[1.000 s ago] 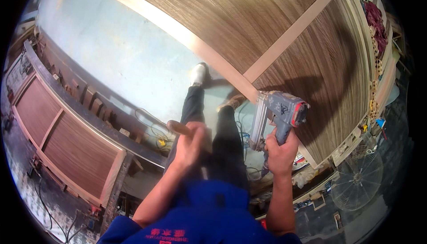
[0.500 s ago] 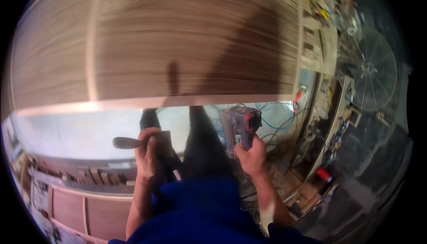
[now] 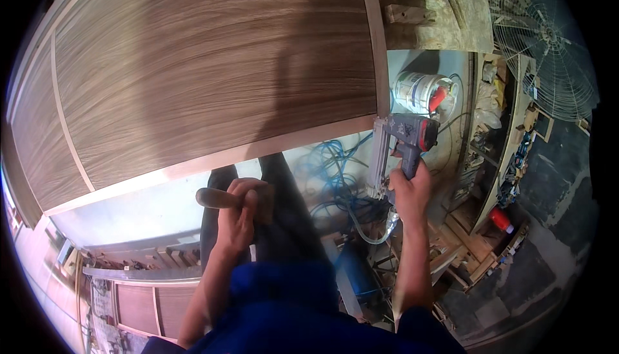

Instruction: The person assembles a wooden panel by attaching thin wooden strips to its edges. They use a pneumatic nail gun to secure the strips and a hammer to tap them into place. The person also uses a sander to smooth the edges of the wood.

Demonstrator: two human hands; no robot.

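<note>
My right hand is wrapped round the grip of a dark grey and red air nail gun. The gun's front end is at the near right corner of a large framed wood panel; whether it touches the frame I cannot tell. A clear hose runs down by the gun's lower end. In front of my body, my left hand is closed on a tool with a rounded wooden handle and a flat, squarish brown end. This tool is held apart from the panel's pale near edge.
Right of the panel stands a white bucket with a red-handled thing in it. Tangled blue hoses lie on the floor. At the far right are a round fan and a cluttered wooden rack. A blue tank sits low, near my legs.
My right hand has brought the nail gun rightward and up to the panel's corner. The view has shifted right, so the panel appears further left and turned. My left hand still grips its tool.
</note>
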